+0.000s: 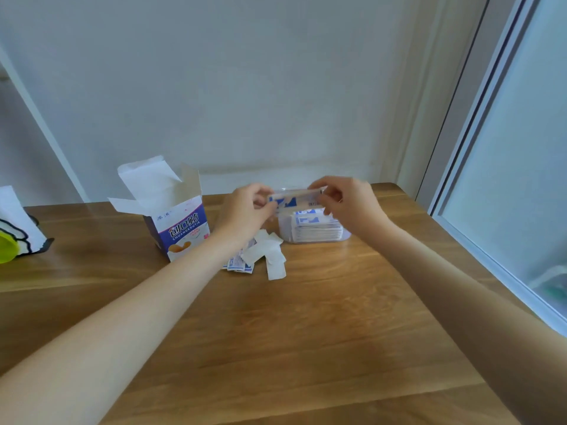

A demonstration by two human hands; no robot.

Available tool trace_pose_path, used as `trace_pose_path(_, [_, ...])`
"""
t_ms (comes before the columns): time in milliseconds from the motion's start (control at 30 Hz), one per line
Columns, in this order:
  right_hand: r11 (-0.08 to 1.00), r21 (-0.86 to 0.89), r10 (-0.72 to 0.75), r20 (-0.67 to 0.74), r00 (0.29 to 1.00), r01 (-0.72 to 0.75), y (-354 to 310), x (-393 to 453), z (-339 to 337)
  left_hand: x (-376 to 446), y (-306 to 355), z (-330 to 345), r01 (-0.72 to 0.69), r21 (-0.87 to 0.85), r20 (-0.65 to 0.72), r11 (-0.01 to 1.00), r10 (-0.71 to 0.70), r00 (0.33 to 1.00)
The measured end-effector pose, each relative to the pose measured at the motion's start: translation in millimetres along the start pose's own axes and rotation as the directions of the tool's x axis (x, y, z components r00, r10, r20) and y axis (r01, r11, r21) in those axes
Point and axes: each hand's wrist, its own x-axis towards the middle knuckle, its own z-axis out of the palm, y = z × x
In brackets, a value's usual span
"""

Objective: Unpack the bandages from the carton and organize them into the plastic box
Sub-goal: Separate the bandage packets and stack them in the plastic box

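A small bundle of wrapped bandages (296,200) is held just above the clear plastic box (313,237), which stands on the counter (306,332) toward its far edge. The left hand (245,210) pinches the left end of the bundle and the right hand (346,204) pinches the right end; the fingers of both are curled and clamped on it. The box already holds a neat stack of bandages (317,228) that fills much of it, so a good part of the work looks done. Some loose bandages (241,265) and white paper strips (270,256) lie on the counter just beside the box, between it and the open carton (178,228). I cannot see whether the carton is empty. I judge that the held bundle and the loose pieces are left to put in.
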Motion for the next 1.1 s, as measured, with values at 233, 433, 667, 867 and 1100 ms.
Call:
trace_pose_path(233, [0.953,-0.081,0.292,-0.010,0.956,-0.292,28,32,-2,35,23,25,-0.079,0.306,0.091,0.949,0.054,0.994])
trace_pose_path(433, [0.925,-0.240,0.325,0.104,0.940,-0.294,33,29,7,43,22,35,-0.185,0.603,0.273,0.776,0.018,0.962])
trace_pose_path(667, [0.897,-0.350,0.321,0.101,0.942,-0.268,25,27,5,38,19,37,-0.302,0.719,0.317,0.627,0.091,0.944])
trace_pose_path(867, [0.831,-0.492,0.336,0.072,0.939,-0.260,27,19,5,33,26,42,-0.282,0.726,0.322,0.627,0.054,0.945])
trace_pose_path(1100, [0.807,-0.545,0.285,0.023,0.958,-0.227,22,17,1,31,27,34,-0.294,0.707,0.271,0.643,0.138,0.953])
